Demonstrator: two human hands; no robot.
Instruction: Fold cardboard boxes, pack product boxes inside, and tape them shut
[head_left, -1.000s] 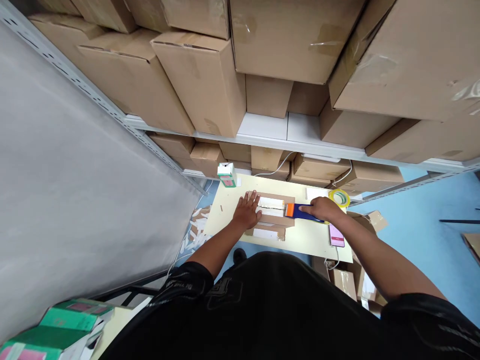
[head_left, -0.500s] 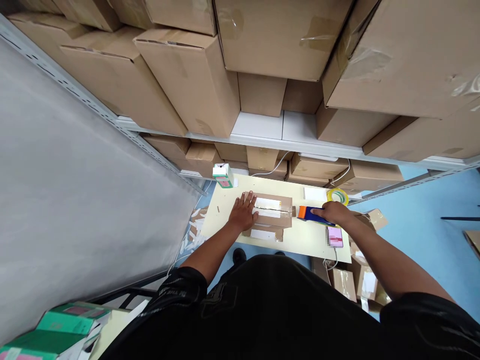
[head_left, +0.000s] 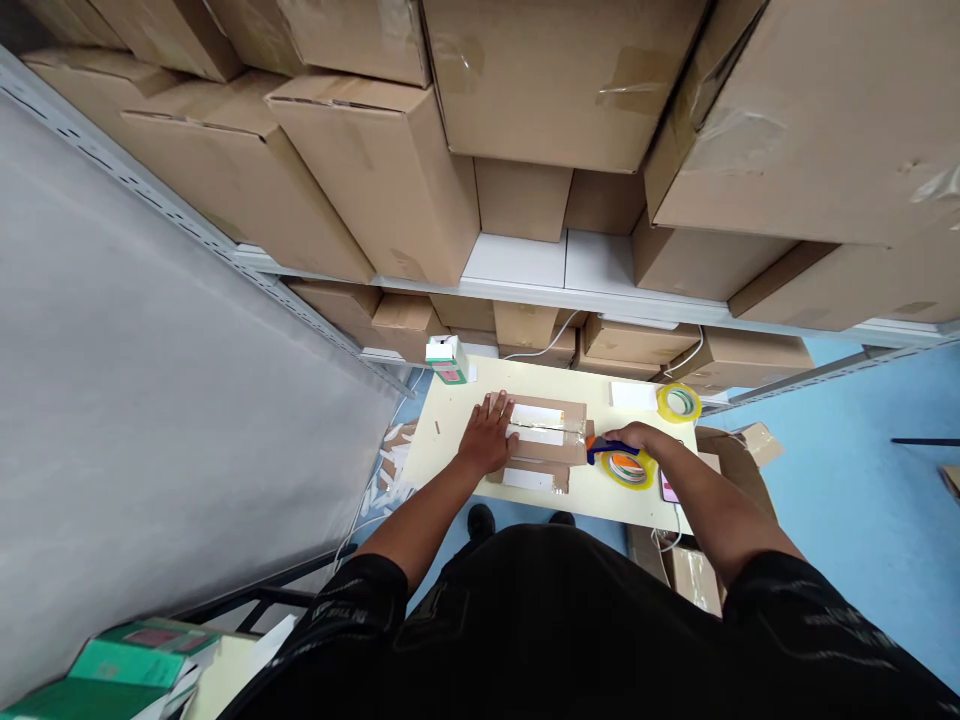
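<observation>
A flat brown cardboard parcel [head_left: 544, 445] with white labels lies on a small pale yellow table [head_left: 457, 420]. My left hand [head_left: 489, 436] presses flat on the parcel's left end, fingers spread. My right hand [head_left: 628, 438] grips a blue and orange tape dispenser [head_left: 609, 455] at the parcel's right edge, tilted so its yellow tape roll shows below the hand. A strip of clear tape runs along the parcel's top.
A loose yellow tape roll [head_left: 679, 402], a white card [head_left: 632, 395] and a green and white box [head_left: 445, 357] sit on the table's far side. Shelves of cardboard boxes [head_left: 555, 90] rise behind. A grey wall is left; open boxes [head_left: 739, 450] stand right.
My right hand drew the tape dispenser rightwards off the parcel, then brought it back to the parcel's right edge and tilted it. My left hand stayed pressed on the parcel.
</observation>
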